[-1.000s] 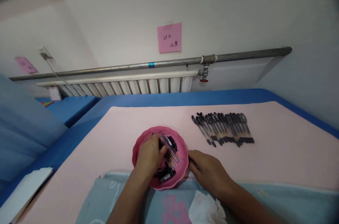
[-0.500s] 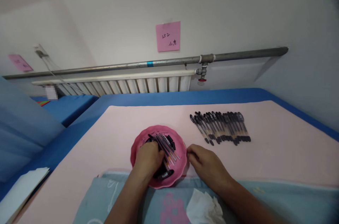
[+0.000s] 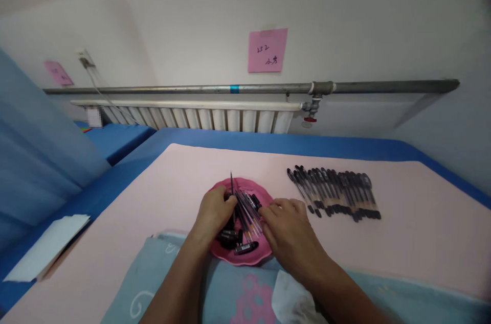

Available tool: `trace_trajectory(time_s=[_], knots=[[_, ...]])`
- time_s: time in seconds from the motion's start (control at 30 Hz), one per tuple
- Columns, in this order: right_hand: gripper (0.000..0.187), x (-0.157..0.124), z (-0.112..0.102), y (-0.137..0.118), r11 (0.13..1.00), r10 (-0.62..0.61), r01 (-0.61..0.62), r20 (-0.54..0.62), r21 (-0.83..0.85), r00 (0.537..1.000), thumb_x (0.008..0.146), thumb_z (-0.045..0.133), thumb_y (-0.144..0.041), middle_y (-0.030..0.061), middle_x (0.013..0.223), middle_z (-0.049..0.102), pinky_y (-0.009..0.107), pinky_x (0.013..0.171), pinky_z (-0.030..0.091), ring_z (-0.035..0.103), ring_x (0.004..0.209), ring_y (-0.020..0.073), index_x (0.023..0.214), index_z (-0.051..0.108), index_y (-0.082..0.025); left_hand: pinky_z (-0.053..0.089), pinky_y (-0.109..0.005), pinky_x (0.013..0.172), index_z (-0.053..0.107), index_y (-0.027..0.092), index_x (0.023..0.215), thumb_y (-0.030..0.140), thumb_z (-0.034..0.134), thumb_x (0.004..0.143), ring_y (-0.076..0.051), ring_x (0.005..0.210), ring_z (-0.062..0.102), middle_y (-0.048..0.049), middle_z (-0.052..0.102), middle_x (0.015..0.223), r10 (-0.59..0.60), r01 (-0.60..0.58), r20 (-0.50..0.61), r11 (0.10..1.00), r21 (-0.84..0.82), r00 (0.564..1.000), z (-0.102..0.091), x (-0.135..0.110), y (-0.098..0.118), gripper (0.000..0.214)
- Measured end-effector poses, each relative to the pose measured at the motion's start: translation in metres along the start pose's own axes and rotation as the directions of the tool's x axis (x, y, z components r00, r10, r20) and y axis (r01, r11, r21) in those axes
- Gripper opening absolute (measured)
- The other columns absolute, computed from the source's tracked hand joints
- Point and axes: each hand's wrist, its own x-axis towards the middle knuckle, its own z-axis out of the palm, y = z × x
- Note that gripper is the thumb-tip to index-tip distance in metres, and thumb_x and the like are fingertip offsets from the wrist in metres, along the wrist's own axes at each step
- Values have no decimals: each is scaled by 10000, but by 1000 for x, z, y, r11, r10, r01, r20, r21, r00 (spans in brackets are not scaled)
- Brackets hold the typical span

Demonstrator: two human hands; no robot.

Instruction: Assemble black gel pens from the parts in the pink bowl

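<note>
Pinching a slim dark pen part [image 3: 231,183], the left hand [image 3: 215,210] is pointing its long axis away above the pink bowl [image 3: 243,261]; rightward, the right hand [image 3: 289,232] is curling close, grip unclear.

Between the left hand [image 3: 215,210] and right hand [image 3: 289,227], slender clear tubes [image 3: 249,219] lie in a round pink scalloped bowl [image 3: 250,186]. A thin dark rod [image 3: 231,181] juts beyond the left hand. Beyond and right of the right hand, a row of clear black-capped pens [image 3: 333,193] lies on the flat pale-pink tabletop [image 3: 406,222]; flat white paper sheets [image 3: 49,247] lie well left of the left hand.
</note>
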Motion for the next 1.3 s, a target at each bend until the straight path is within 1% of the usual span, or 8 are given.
trace_trajectory(time_s=[0.1,0.23,0.43,0.57,0.77,0.93,1.13,1.3], knots=[[168,10,3,-9,994,22,-12,101,-105,995,827,462,-171,84,736,656,398,775,271,527,804,244,747,608,-191,278,-240,524,534,188,623,260,478,733,-126,562,466,3,544,589,-8,6,-30,999,-49,1000,0,1,-2,143],[101,16,11,-10,990,94,-81,117,-111,989,780,518,-190,83,722,657,385,736,269,531,803,261,766,617,-198,252,-243,513,490,197,584,247,487,727,-120,532,427,22,491,542,-17,13,-51,997,-77,999,-2,2,-6,152],[149,9,13,1,985,159,-157,-18,69,987,769,507,-148,60,728,653,362,723,293,543,740,223,729,635,-214,258,-246,521,485,199,573,220,519,703,-122,524,424,26,478,534,-29,21,-50,987,-158,998,-2,3,-7,136],[187,10,6,5,953,214,-173,-149,250,965,791,482,-192,29,737,671,376,760,326,566,774,220,826,658,-244,289,-231,492,467,198,583,204,512,691,-111,493,445,28,488,536,-71,58,-32,948,-312,997,-1,4,-9,117],[202,3,4,6,908,196,-84,-239,411,951,779,487,-253,44,828,699,379,756,418,592,826,235,868,668,-240,320,-206,395,448,206,693,247,440,734,-87,375,435,48,507,513,-57,113,108,764,-635,992,-5,0,-3,58],[178,-1,11,9,928,86,33,-298,372,951,770,505,-249,40,784,695,379,712,447,598,778,233,841,668,-234,295,-166,375,508,177,733,285,610,661,-51,361,430,57,526,510,20,164,183,361,-918,983,-11,-2,1,165],[172,-2,14,10,936,-22,150,-372,317,928,792,512,-223,29,766,685,355,697,446,597,767,215,887,654,-237,304,-160,377,519,160,663,357,687,622,-50,368,442,53,524,475,79,160,206,390,-907,975,-8,-2,-2,261],[132,-4,6,12,938,-94,208,-374,277,923,810,505,-218,20,711,655,345,699,422,586,703,189,839,633,-218,333,-187,406,480,169,605,364,700,609,-62,377,445,49,527,472,-12,50,49,364,-930,999,-16,0,-6,294]])
